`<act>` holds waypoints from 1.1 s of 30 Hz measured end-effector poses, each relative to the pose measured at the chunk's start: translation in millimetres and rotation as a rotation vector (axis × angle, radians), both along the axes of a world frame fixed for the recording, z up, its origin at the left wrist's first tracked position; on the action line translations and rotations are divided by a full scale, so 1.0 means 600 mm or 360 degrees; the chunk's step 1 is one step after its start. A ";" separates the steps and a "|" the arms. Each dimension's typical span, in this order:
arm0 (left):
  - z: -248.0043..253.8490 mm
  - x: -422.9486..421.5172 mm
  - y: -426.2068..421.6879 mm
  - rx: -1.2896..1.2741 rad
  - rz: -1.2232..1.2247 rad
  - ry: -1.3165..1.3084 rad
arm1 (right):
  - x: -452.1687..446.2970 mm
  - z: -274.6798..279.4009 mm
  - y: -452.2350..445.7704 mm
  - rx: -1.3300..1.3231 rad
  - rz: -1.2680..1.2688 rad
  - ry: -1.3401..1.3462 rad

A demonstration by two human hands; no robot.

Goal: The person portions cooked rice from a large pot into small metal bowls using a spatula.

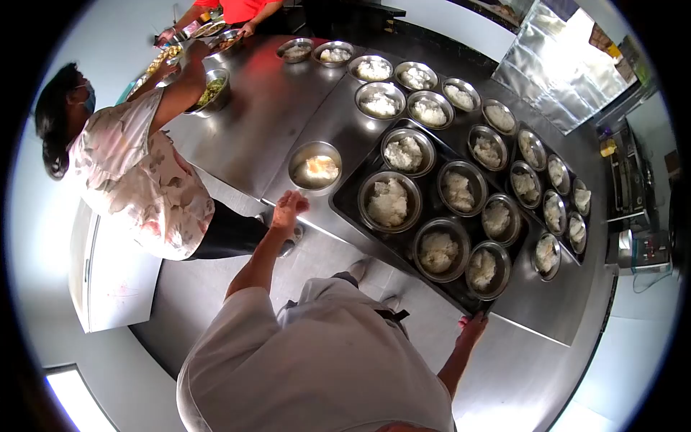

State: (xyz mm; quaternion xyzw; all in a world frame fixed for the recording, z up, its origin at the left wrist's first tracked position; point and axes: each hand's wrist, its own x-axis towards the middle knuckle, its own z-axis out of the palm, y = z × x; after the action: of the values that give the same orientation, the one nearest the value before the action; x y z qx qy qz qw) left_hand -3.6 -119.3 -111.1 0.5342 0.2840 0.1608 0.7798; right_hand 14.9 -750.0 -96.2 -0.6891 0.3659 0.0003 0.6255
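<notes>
My left hand (289, 210) is held just off the table's near edge, fingers partly spread and a little blurred, with nothing visible in it. Closest to it is a steel bowl (299, 180) containing a lump of white and orange food (321, 168). My right hand (472, 328) grips the near corner of a black tray (403, 258). Several steel bowls of white rice stand on this tray, among them one (389, 201) at its left end and another (488, 270) close to my right hand. The fingers under the tray's corner are partly hidden.
More rice bowls (380, 100) stand along the far side of the steel table (252, 119), and others sit on a second tray at right. A co-worker in a flowered shirt (140, 173) reaches over food bowls (210, 93) at left. Someone in red (245, 10) works beyond.
</notes>
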 end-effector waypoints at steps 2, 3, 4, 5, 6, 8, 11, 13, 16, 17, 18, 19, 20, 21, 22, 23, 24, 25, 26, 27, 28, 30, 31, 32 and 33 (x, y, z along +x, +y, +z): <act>0.003 -0.001 -0.014 -0.0014 0.0122 0.0016 | 0.015 -0.010 -0.019 -0.0149 0.0159 0.0095; -0.002 -0.002 -0.019 -0.0072 0.0207 0.0016 | 0.025 -0.016 -0.027 -0.0148 0.0160 0.0081; -0.007 0.001 -0.017 -0.0045 0.0223 -0.0040 | 0.028 -0.023 -0.036 -0.0111 0.0244 0.0056; -0.015 -0.006 -0.018 -0.0029 0.0238 -0.0079 | 0.020 -0.025 -0.051 -0.0083 0.0328 0.0048; -0.017 -0.009 -0.019 -0.0015 0.0250 -0.0075 | 0.015 -0.018 -0.057 -0.0094 0.0325 0.0063; -0.015 -0.005 -0.012 0.0037 0.0269 -0.0043 | 0.019 -0.010 -0.053 -0.0033 0.0365 0.0016; -0.005 0.001 -0.012 0.0004 0.0327 -0.0021 | 0.021 -0.018 -0.059 -0.0142 0.0467 0.0000; -0.004 0.007 -0.012 -0.0018 0.0321 -0.0009 | 0.027 0.014 -0.040 -0.0093 0.0461 0.0016; 0.006 0.024 -0.018 0.0030 0.0306 -0.0018 | 0.034 0.003 -0.048 0.0006 0.0551 0.0010; 0.008 0.030 -0.018 0.0052 0.0311 -0.0009 | 0.035 0.000 -0.052 0.0007 0.0532 0.0016; 0.010 0.039 -0.018 0.0075 0.0321 -0.0006 | 0.039 0.001 -0.051 -0.0007 0.0556 -0.0013; 0.013 0.047 -0.016 0.0075 0.0311 -0.0003 | 0.043 0.005 -0.048 -0.0022 0.0584 -0.0040; 0.016 0.056 -0.012 0.0095 0.0331 -0.0007 | 0.049 0.002 -0.051 -0.0023 0.0577 -0.0040; 0.013 0.063 -0.004 0.0115 0.0353 -0.0012 | 0.059 -0.001 -0.053 -0.0094 0.0578 0.0014; 0.010 0.072 0.006 0.0081 0.0399 -0.0010 | 0.064 -0.002 -0.053 -0.0166 0.0577 0.0072; 0.007 0.079 0.018 0.0074 0.0394 -0.0007 | 0.066 0.000 -0.053 -0.0173 0.0572 0.0076; 0.003 0.087 0.028 0.0016 0.0411 -0.0040 | 0.069 0.016 -0.053 -0.0184 0.0594 0.0088; -0.002 0.094 0.040 -0.0042 0.0429 -0.0072 | 0.074 0.032 -0.047 -0.0195 0.0616 0.0099; -0.006 0.100 0.051 -0.0038 0.0408 -0.0079 | 0.079 0.040 -0.046 -0.0201 0.0613 0.0098; -0.012 0.104 0.063 -0.0044 0.0405 -0.0078 | 0.084 0.045 -0.050 -0.0191 0.0632 0.0104; -0.018 0.108 0.074 -0.0028 0.0408 -0.0128 | 0.088 0.047 -0.055 -0.0182 0.0649 0.0111; -0.024 0.124 0.075 -0.0052 0.0484 -0.0119 | 0.099 0.029 -0.077 -0.0167 0.0648 0.0115; -0.024 0.130 0.080 -0.0057 0.0483 -0.0100 | 0.105 0.028 -0.081 -0.0145 0.0656 0.0103; -0.024 0.136 0.082 -0.0066 0.0494 -0.0077 | 0.113 0.027 -0.085 -0.0064 0.0627 0.0085; -0.020 0.141 0.081 -0.0073 0.0503 -0.0054 | 0.118 0.028 -0.085 -0.0074 0.0596 0.0086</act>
State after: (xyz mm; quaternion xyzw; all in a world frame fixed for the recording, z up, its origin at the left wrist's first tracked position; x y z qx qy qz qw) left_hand 80.7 -70.5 -123.2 0.4620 0.3549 0.2840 0.7615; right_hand 85.5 -801.2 -79.1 -0.7590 0.2479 0.1268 0.5885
